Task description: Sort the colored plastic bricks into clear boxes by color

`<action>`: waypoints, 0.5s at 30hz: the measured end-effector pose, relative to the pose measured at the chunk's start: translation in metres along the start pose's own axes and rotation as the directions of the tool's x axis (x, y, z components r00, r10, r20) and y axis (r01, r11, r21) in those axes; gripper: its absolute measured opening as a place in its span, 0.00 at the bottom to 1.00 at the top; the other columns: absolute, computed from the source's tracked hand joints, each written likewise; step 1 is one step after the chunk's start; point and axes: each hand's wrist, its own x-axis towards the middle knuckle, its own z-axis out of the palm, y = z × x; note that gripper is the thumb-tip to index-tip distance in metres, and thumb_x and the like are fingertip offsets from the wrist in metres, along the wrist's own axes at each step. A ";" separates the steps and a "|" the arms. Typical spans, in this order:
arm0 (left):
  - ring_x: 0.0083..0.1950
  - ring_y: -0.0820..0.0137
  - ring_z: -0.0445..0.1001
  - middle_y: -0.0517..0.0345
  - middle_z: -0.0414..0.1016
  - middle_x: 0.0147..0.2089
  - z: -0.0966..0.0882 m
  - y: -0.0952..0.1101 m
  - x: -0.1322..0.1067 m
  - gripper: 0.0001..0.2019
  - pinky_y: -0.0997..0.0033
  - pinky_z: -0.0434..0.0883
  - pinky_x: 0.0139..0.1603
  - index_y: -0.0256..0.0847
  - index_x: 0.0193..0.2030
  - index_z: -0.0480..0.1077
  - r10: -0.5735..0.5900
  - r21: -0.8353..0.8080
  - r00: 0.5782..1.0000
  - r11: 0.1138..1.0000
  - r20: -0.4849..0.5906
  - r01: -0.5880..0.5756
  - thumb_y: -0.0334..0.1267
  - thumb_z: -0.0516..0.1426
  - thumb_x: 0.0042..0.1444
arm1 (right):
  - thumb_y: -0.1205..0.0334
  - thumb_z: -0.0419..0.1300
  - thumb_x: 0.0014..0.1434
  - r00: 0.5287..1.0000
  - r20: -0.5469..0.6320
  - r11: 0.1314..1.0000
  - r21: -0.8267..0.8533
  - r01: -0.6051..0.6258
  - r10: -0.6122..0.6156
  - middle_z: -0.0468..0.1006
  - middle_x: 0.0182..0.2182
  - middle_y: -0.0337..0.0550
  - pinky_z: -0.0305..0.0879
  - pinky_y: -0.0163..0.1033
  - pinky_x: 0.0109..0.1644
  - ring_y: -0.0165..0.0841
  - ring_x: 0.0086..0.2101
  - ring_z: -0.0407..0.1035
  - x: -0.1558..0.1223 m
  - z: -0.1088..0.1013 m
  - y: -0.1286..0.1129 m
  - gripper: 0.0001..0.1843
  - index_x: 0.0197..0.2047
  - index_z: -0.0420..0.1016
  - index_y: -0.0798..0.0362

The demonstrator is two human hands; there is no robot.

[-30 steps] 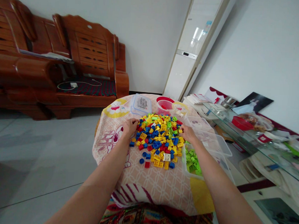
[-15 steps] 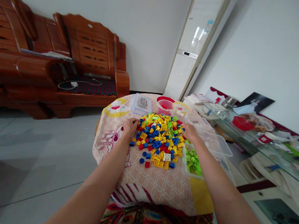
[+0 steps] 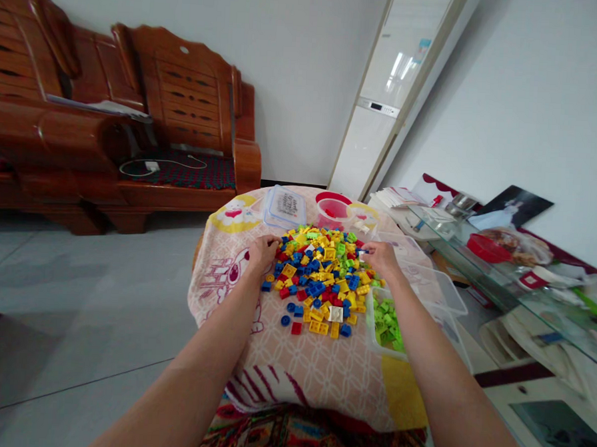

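Note:
A heap of toy building bricks (image 3: 320, 278) in yellow, blue, red and green covers the middle of the round table. My left hand (image 3: 263, 254) is at the heap's left edge, fingers bent and closed; whatever they hold, if anything, is hidden. Over the heap's right edge, my right hand (image 3: 381, 258) pinches a small toy brick at its fingertips, its colour hard to tell, whitish or blue. Under my right forearm stands a clear plastic box (image 3: 371, 334) with light green bricks (image 3: 386, 321) inside.
Behind the heap are a clear lidded box (image 3: 285, 206) and a pink-red round tub (image 3: 333, 212). More clear containers (image 3: 442, 291) stand at the right. A patterned cloth (image 3: 315, 371) covers the table. A cluttered glass shelf (image 3: 505, 281) runs along the right.
My right hand has lifted slightly from the heap's right edge, and a small brick now shows at its fingertips. My left hand stays at the left edge. The view shifts slightly.

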 end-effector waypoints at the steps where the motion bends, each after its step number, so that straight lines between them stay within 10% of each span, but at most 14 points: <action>1: 0.45 0.66 0.79 0.56 0.84 0.47 0.000 0.000 0.000 0.18 0.72 0.71 0.47 0.42 0.48 0.82 -0.001 0.003 1.000 1.000 0.002 0.001 0.35 0.52 0.58 | 0.65 0.66 0.48 1.000 0.006 0.995 0.092 -0.024 0.024 0.84 0.30 0.41 0.72 0.38 0.43 0.35 0.33 0.77 0.000 0.001 0.001 0.11 0.37 0.84 0.52; 7: 0.44 0.65 0.79 0.55 0.84 0.46 0.000 0.000 0.000 0.18 0.72 0.71 0.46 0.40 0.47 0.82 0.013 -0.012 1.000 1.000 -0.005 -0.013 0.35 0.52 0.58 | 0.65 0.65 0.47 0.943 0.314 0.809 0.524 -0.267 0.109 0.82 0.27 0.41 0.74 0.37 0.33 0.32 0.25 0.74 -0.009 0.008 -0.008 0.14 0.39 0.84 0.56; 15: 0.46 0.65 0.80 0.53 0.84 0.47 0.000 -0.001 0.000 0.18 0.71 0.72 0.47 0.39 0.47 0.82 0.015 -0.021 1.000 1.000 0.002 -0.015 0.35 0.52 0.58 | 0.64 0.61 0.54 0.974 0.210 0.965 0.229 -0.129 0.081 0.81 0.24 0.38 0.73 0.35 0.36 0.32 0.27 0.75 -0.010 0.012 -0.015 0.11 0.37 0.85 0.55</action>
